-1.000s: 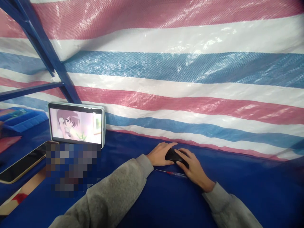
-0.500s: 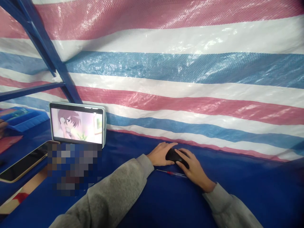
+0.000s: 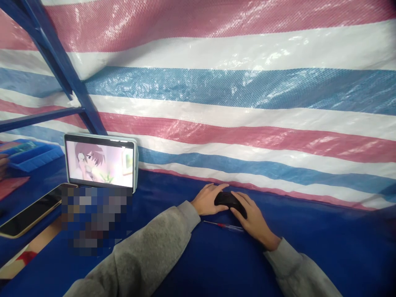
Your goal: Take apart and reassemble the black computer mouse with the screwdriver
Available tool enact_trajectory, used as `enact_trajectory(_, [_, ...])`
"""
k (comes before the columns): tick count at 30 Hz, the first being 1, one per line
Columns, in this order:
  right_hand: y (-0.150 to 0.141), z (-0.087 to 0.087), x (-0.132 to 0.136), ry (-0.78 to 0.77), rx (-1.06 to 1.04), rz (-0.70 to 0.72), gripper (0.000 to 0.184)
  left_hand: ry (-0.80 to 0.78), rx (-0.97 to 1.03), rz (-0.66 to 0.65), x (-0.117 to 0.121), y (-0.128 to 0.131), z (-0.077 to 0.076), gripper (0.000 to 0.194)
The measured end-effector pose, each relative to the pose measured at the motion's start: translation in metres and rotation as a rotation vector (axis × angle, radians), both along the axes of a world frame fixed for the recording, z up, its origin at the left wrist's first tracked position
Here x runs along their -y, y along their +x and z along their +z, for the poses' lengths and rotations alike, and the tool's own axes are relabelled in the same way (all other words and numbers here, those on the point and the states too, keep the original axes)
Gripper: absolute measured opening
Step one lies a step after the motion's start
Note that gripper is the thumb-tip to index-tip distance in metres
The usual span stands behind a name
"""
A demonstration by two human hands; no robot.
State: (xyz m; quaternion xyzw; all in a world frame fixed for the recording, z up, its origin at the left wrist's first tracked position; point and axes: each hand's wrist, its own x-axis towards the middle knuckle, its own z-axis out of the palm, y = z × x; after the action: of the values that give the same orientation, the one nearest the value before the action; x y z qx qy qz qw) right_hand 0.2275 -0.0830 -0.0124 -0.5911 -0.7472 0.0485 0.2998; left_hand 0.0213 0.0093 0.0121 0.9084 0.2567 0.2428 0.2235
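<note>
Black mouse [image 3: 230, 200], ends partly hidden, gripped by left fingers [image 3: 217, 190] and right fingers [image 3: 246, 202].

- One left hand [image 3: 210, 201] and one right hand [image 3: 252, 216], two in all
- Two grey sleeves [image 3: 148, 243]
- One black computer mouse [image 3: 232, 202]
- One clear-handled screwdriver [image 3: 220, 225]
- One tablet [image 3: 102, 164]
- One smartphone [image 3: 35, 211]
- At least one blue plastic tray [image 3: 40, 159]
- One striped tarpaulin [image 3: 216, 86]
- One blue worktop [image 3: 216, 264]

No lettering, brand or number can be read; small white marks [image 3: 117, 142] atop the screen of the rectangular, pale-cased tablet [image 3: 100, 165], left of the left hand [image 3: 209, 201], are too tiny.
</note>
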Motion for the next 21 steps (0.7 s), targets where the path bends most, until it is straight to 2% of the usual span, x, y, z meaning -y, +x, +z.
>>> enact_trajectory(6, [0.0012,-0.0013,-0.0007,0.025,-0.057,-0.021,0.052,0.012,0.075,0.062,-0.0022,-0.0009,-0.0046,0.065])
enact_trajectory(16, [0.0030,0.0025,-0.0007,0.046,-0.187,-0.172,0.041,-0.009,0.111,0.163,-0.0010,-0.0015,-0.0034,0.045])
enact_trajectory(21, [0.0018,0.0034,0.0002,0.053,-0.195,-0.206,0.042,0.006,0.137,0.153,0.0000,-0.0017,-0.0012,0.041])
